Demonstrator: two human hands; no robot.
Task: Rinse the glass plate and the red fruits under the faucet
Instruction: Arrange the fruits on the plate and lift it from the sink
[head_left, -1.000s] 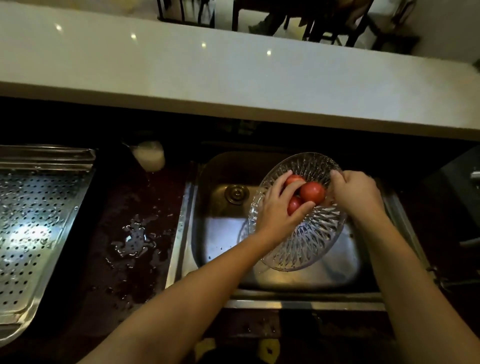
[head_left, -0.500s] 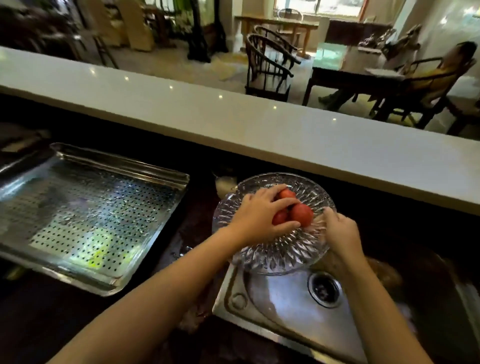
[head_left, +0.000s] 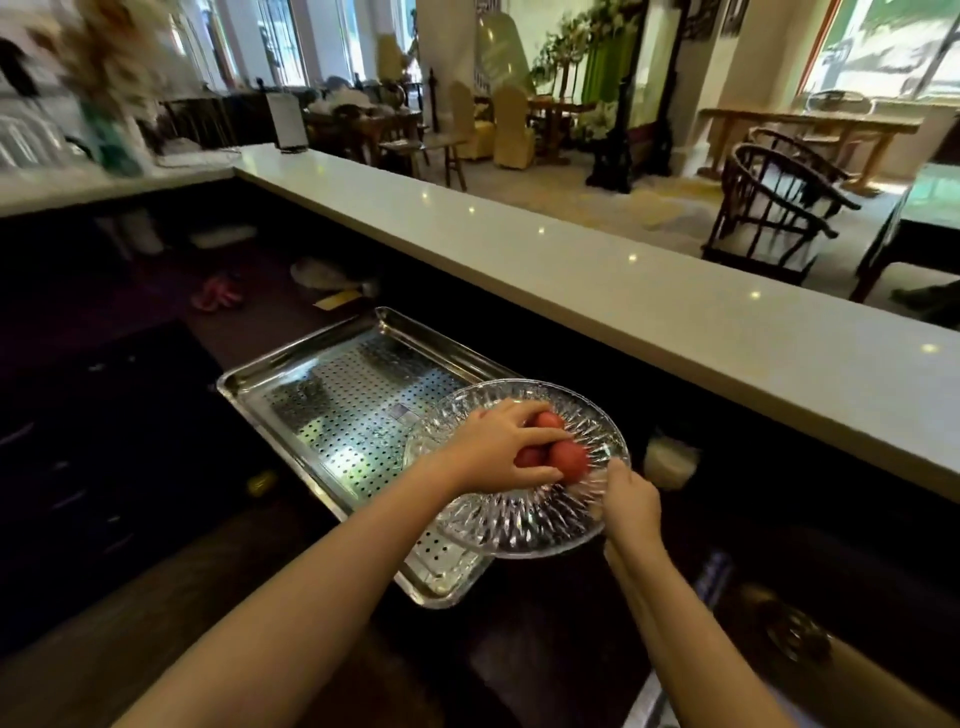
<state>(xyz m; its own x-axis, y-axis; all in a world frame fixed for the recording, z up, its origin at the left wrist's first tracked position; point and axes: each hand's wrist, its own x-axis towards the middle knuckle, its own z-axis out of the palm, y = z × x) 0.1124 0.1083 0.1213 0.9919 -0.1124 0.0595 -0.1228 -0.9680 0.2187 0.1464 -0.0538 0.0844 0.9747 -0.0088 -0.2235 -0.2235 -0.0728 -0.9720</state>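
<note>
My left hand (head_left: 496, 449) is clasping the red fruits (head_left: 569, 461), my right hand (head_left: 631, 501) pinching the glass plate (head_left: 519, 525) rim; I am aiming to carry it level.

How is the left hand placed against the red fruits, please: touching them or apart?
Touching. The head view shows the left hand curled round the red fruits on the glass plate, with no gap.

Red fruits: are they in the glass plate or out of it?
In: the red fruits lie on the glass plate, gripped by the left hand.
</note>
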